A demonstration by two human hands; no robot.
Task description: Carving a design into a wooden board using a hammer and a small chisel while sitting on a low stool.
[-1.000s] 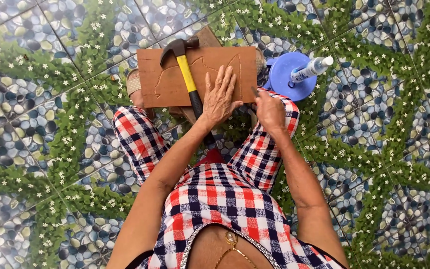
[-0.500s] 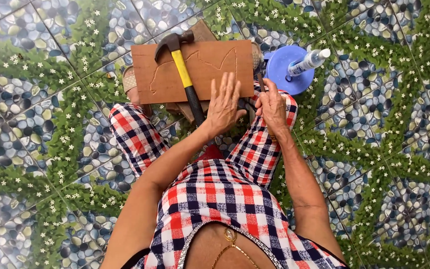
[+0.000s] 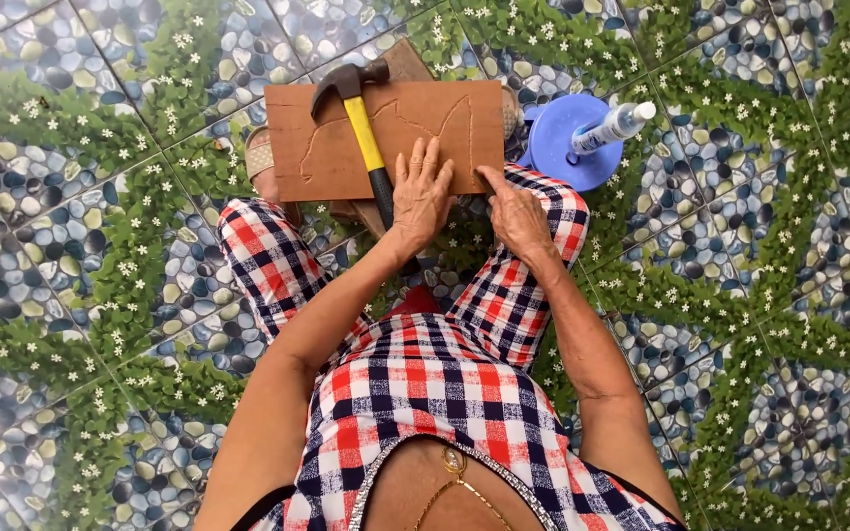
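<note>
One wooden board (image 3: 386, 138), one hammer (image 3: 361, 128), one blue lid (image 3: 563, 147), one bottle (image 3: 614, 126), two hands (image 3: 423, 192).

I get bright, even daylight here, soft shadows only; the view is sharp throughout, edges bowing slightly outward.

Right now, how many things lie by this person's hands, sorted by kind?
Wooden board: 1
Hammer: 1
Blue stool: 1
Bottle: 1
Sandal: 1
Total: 5
</note>
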